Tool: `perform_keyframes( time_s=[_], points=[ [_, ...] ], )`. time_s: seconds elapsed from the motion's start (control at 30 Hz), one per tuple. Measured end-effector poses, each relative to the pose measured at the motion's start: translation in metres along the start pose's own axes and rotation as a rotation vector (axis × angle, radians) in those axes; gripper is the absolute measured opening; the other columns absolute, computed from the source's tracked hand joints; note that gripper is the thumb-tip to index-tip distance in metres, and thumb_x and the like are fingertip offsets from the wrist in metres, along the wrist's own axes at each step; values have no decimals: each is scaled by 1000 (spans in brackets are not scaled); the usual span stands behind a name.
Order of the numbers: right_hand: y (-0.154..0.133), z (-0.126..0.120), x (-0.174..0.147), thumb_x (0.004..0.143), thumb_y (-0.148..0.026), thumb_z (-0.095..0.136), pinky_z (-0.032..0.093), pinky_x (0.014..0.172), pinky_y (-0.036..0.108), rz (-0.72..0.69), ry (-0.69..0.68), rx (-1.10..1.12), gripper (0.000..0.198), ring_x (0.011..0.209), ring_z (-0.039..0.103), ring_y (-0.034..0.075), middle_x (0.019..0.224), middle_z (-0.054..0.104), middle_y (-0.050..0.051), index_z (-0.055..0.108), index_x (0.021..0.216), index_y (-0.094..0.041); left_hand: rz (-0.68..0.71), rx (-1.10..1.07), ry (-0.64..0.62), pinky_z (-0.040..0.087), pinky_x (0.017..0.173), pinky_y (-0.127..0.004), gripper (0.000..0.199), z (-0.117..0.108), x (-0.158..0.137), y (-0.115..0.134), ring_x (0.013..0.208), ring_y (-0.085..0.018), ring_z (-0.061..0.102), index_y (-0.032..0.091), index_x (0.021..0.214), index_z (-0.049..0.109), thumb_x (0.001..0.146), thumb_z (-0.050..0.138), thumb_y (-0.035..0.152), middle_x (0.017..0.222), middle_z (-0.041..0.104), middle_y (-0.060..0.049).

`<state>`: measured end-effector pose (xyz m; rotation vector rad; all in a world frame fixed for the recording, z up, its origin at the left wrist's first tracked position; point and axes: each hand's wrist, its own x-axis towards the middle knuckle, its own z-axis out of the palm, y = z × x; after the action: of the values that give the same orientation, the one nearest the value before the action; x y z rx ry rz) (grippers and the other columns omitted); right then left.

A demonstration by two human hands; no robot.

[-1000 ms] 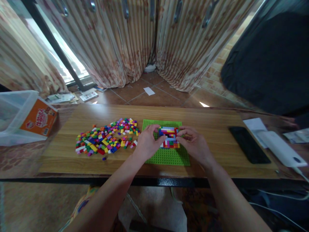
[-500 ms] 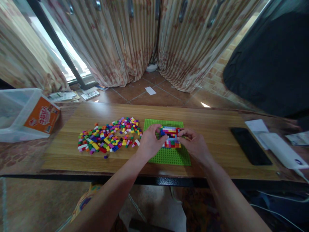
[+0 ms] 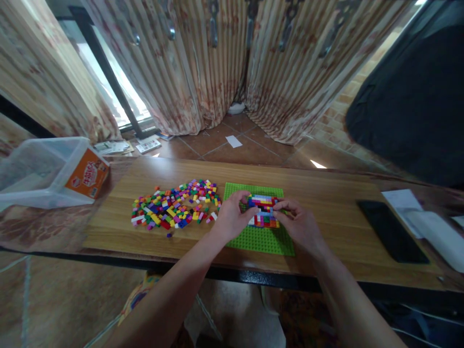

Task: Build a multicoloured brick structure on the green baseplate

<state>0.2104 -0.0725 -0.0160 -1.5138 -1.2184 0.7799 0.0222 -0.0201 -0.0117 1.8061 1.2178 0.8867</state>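
Note:
A toy-brick build (image 3: pixel 265 222) in many colours sits over the green studded baseplate (image 3: pixel 263 242); whether it is fastened there I cannot tell. My left hand (image 3: pixel 232 216) grips its left side, with the thumb reaching across the middle and the fingers curled at the far corner. At the right edge, my right hand (image 3: pixel 300 222) is closed with thumb and fingertips pinched against the build. A pale blue strip shows between the two thumbs, and a dark gap lies just behind it. My fingers hide both ends of the build.
Loose toy bricks (image 3: pixel 170 209) lie heaped on the wooden table (image 3: pixel 326 198) left of the baseplate. A clear plastic bin (image 3: pixel 54 186) with an orange label stands at the far left. To the right are a black phone (image 3: pixel 391 231) and a white device (image 3: pixel 437 232) on paper.
The whole view has shifted, so the table and hands appear slightly lower and further right. Both hands keep nearly the same hold on the build.

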Motion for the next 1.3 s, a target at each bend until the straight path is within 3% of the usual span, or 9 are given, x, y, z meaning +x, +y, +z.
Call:
perform_keyframes(
  time_s=[0.13, 0.23, 0.37, 0.63, 0.77, 1.03, 1.13, 1.3],
  points=[
    [-5, -1, 1, 75, -37, 68, 54, 80, 35, 27, 99, -2, 18, 97, 65, 22, 106, 67, 9, 70, 76, -19, 22, 13, 24, 47, 65, -25, 25, -24, 10, -4, 68, -13, 60, 14, 108, 66, 89, 56, 27, 89, 70, -5],
    [-11, -1, 1, 77, -38, 67, 54, 77, 34, 23, 184, -31, 20, 90, 66, 21, 100, 70, 9, 69, 78, -18, 25, 47, 84, 50, 74, -26, 19, -49, 19, -12, 78, -15, 65, 13, 98, 69, 86, 54, 19, 90, 73, -6],
    [-15, 1, -1, 80, -40, 64, 54, 72, 33, -7, 189, -96, 23, 80, 66, 18, 98, 71, 8, 69, 78, -18, -22, 114, 138, 50, 71, -25, 18, -82, 27, -27, 76, -16, 66, 14, 89, 71, 83, 55, 19, 85, 74, -5],
    [-12, 3, -3, 81, -43, 64, 56, 73, 32, 1, 177, -164, 25, 80, 67, 18, 102, 70, 8, 70, 80, -19, -97, 197, -152, 40, 55, -20, 15, -139, 20, -50, 59, -12, 57, 13, 74, 72, 71, 66, 26, 65, 68, -1],
    [-8, 3, -2, 81, -44, 64, 56, 77, 34, 18, 170, -192, 25, 84, 67, 19, 104, 70, 7, 71, 82, -20, -116, 307, -242, 40, 55, -20, 12, -144, 16, -50, 59, -12, 57, 14, 72, 74, 70, 65, 22, 63, 68, 0],
    [-5, 2, 0, 79, -46, 65, 57, 71, 34, 37, 165, -202, 27, 78, 68, 20, 100, 71, 7, 71, 82, -21, -104, 575, -139, 40, 54, -22, 19, -133, 15, -45, 59, -15, 60, 24, 76, 79, 68, 65, 15, 62, 70, 1],
    [-4, 2, 0, 80, -47, 64, 57, 72, 35, 30, 157, -209, 27, 79, 68, 21, 101, 71, 7, 72, 81, -21, -103, 597, -139, 39, 54, -23, 22, -131, 13, -44, 58, -16, 60, 26, 76, 79, 68, 63, 12, 61, 69, 1],
    [-2, 1, 0, 81, -47, 65, 57, 73, 35, -16, 168, -204, 27, 80, 68, 20, 101, 71, 8, 72, 83, -21, -17, 500, -121, 39, 56, -22, 11, -135, 13, -38, 60, -14, 59, 19, 70, 73, 73, 63, 16, 65, 68, -1]
  ],
)
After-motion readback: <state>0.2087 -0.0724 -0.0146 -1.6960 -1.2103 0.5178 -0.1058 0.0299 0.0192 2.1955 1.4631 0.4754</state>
